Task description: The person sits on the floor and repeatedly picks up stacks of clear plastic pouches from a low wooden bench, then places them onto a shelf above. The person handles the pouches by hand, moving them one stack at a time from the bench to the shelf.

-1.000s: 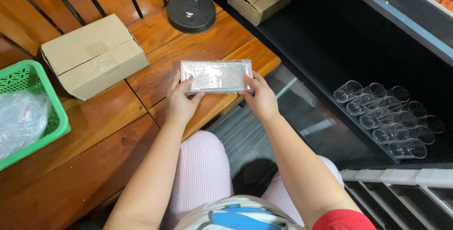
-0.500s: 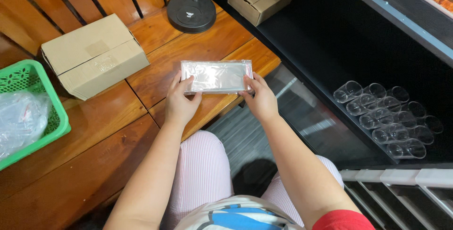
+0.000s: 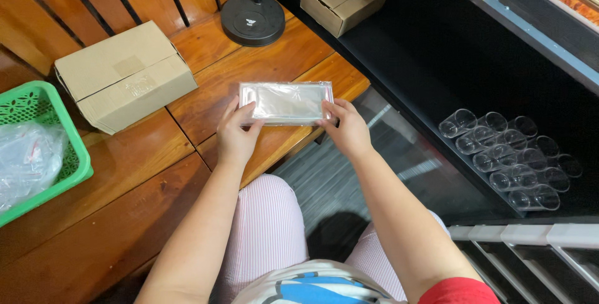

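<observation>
Left hand and right hand both pinch the flat clear packet above the surface's right edge.

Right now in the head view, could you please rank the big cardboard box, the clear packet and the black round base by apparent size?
1. Big cardboard box, largest.
2. Clear packet.
3. Black round base, smallest, though it sits farther off.

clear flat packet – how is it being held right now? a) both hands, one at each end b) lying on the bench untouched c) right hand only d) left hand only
a: the left hand grips the near left corner of the clear flat packet and the right hand grips its right end, holding it over the wooden bench.
</observation>
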